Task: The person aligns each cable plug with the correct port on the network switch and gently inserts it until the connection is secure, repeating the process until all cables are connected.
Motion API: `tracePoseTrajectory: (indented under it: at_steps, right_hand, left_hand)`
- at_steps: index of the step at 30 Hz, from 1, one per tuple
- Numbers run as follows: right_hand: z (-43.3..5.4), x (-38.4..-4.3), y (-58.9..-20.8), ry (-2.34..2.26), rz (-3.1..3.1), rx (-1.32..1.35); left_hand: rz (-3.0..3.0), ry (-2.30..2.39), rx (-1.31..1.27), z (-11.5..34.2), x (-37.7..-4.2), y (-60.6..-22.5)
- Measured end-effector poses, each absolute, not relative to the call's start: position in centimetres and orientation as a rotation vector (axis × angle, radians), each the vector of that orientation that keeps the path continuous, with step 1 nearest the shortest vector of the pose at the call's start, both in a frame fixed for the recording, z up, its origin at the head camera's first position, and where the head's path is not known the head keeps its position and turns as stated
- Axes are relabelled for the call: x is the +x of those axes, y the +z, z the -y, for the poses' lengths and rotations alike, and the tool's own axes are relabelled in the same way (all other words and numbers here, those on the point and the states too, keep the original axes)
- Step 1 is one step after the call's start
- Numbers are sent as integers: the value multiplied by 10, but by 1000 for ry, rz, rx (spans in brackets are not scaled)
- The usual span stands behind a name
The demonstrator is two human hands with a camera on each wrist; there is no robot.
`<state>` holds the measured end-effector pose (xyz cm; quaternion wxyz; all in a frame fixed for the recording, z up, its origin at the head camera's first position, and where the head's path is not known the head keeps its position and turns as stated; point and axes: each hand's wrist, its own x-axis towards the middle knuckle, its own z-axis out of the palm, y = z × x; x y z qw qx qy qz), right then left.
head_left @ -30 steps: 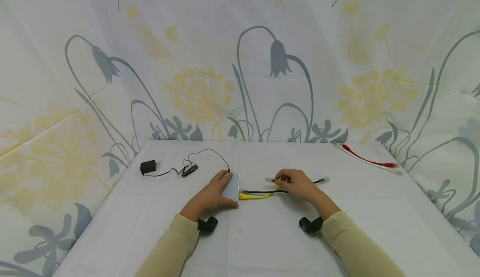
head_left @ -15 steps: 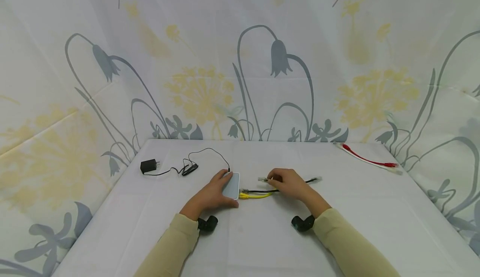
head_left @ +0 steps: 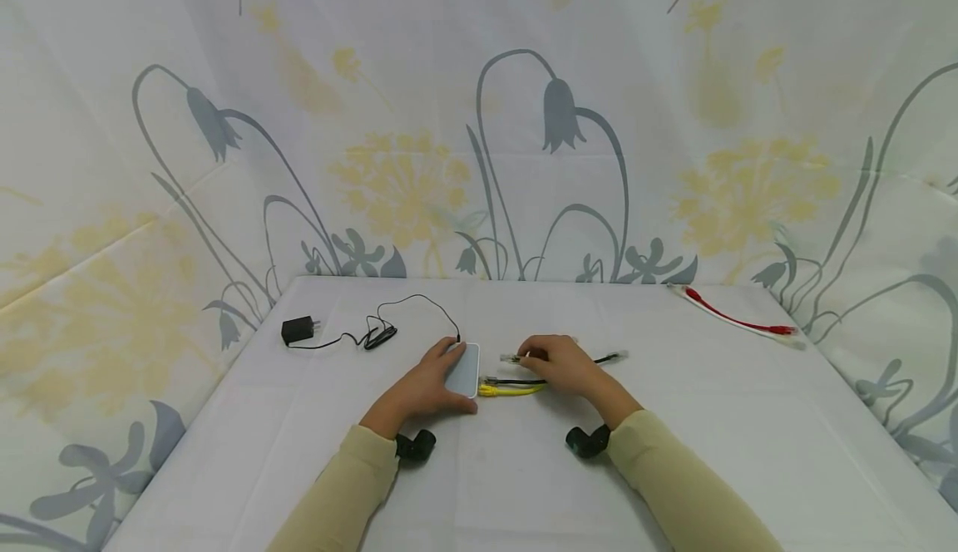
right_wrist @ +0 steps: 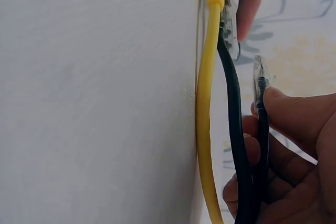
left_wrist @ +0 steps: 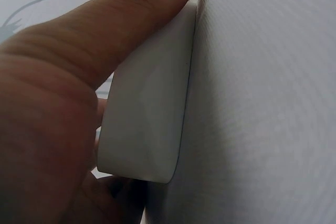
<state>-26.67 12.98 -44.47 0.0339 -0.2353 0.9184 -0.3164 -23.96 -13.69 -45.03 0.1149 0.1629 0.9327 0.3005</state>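
Note:
My left hand (head_left: pixel 422 386) grips a small white network switch (head_left: pixel 464 373) on the table, thumb along its near side and fingers on its far side. The left wrist view shows the thumb lying over the switch's pale side wall (left_wrist: pixel 147 108). In the switch's right-hand face sit a yellow network cable (right_wrist: pixel 207 77) and a black network cable (right_wrist: pixel 233 87). My right hand (head_left: pixel 561 365) pinches another length of black network cable (right_wrist: pixel 263 114) just behind its clear plug (right_wrist: pixel 259 69). That plug points toward the row of ports, a short gap away.
A black power adapter (head_left: pixel 298 329) lies at the left, its thin cord (head_left: pixel 419 296) running to the switch's far side. Red (head_left: pixel 737 317) and white (head_left: pixel 722 313) cables lie at the back right. A clear cable plug (head_left: pixel 617 355) lies beyond my right wrist.
My right hand has moved left, bringing the pinched plug closer to the switch. The cable end behind that hand has shifted left too. My left hand keeps its grip on the switch.

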Motion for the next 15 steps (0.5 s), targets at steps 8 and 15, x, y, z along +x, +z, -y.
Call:
tracePoseTrajectory:
  at_steps: [8,15]
  right_hand:
    - [-120,-268,-443,-985,-2781,-756]
    - [-113,-270,-442,-971,-2767,-714]
  left_hand:
    - [-2730,870,479,138,-241,-453]
    - [-2741,862,477,138,-242,-454]
